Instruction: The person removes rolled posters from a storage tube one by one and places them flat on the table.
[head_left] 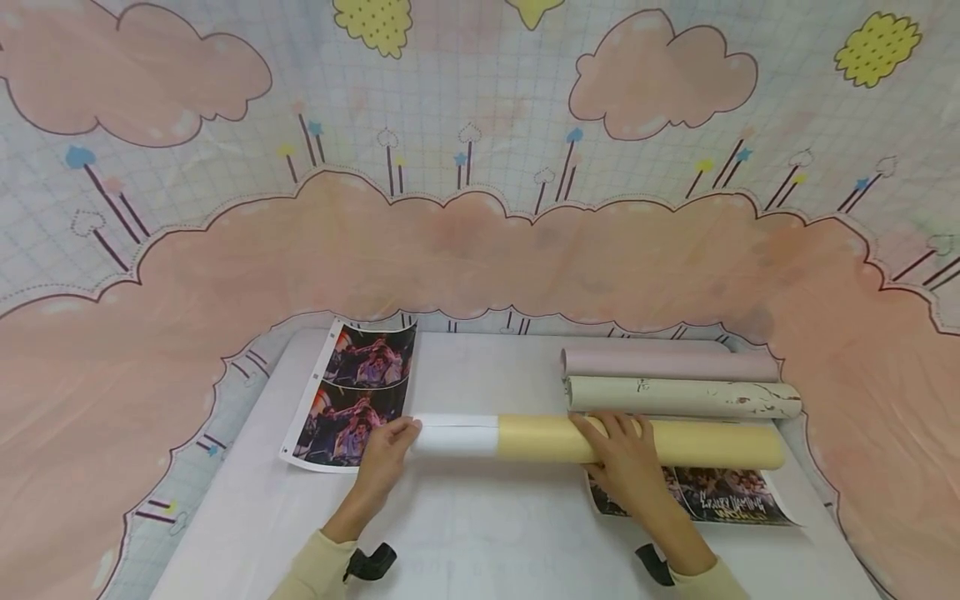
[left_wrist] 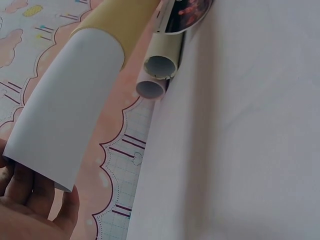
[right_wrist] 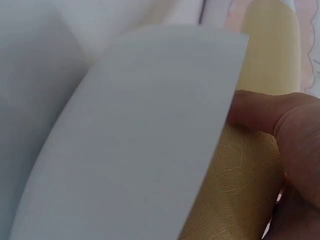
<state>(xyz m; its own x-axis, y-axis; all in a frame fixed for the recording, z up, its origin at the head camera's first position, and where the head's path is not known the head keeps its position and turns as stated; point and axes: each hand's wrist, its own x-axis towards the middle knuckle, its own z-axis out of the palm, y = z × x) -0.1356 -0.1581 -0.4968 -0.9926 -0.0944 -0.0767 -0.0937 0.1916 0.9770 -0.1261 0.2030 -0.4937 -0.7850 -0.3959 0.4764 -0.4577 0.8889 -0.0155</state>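
Note:
A white paper roll (head_left: 457, 437) extends from the left end of a gold-yellow roll (head_left: 712, 446), both held level above the table. In the left wrist view the white paper roll (left_wrist: 70, 105) runs inside the rim of the gold-yellow roll (left_wrist: 112, 22). My left hand (head_left: 386, 467) pinches the free left end of the white roll, some fingertips hidden behind the paper. My right hand (head_left: 626, 467) grips the gold-yellow roll round its middle. In the right wrist view the thumb lies across the crinkled gold surface (right_wrist: 235, 180), and a white sheet (right_wrist: 135, 135) covers much of the picture.
A pink roll (head_left: 667, 364) and a cream patterned roll (head_left: 682, 397) lie behind at the right. A photo sheet (head_left: 356, 396) lies at the left of the white table (head_left: 480, 533). Another printed sheet (head_left: 735, 496) is partly hidden under the right arm.

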